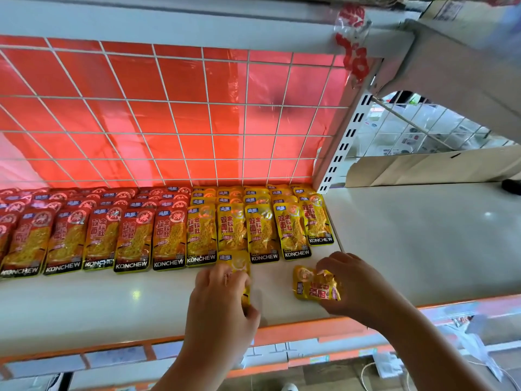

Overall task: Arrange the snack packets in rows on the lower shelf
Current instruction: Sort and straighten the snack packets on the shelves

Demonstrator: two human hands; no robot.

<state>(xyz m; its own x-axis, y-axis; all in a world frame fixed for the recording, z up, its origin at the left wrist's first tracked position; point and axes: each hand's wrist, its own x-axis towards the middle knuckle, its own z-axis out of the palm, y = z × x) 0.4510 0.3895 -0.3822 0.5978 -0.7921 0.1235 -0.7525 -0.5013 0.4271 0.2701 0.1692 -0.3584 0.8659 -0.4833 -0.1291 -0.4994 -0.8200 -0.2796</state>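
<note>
L hand [222, 292] palm-down, fingers curled round a yellow packet [235, 263] on the shelf [112, 300]; R hand [352, 283] pinching a 2nd packet [314, 283] sideways.

Shelf [112, 300]: we note glossy cream-white, front edge strip [296, 333] orange.
Back panel [169, 122], beyond both grips: red, crossed by a white wire grid of squares.
Red packets [132, 238], left of the left grip [222, 294]: red-orange, yellow netted centre, black band with white KONCHEW lettering.
Yellow packets [262, 232], just beyond both grips: yellow, red characters, small blue tag on top.
Flat yellow packet [235, 262] in the left grip: yellow, blue tag.
Crumpled yellow packet [313, 283] in the right grip [355, 286]: shiny yellow, red patch.
Upright post [342, 148], beyond the right grip: white, black slots.
</note>
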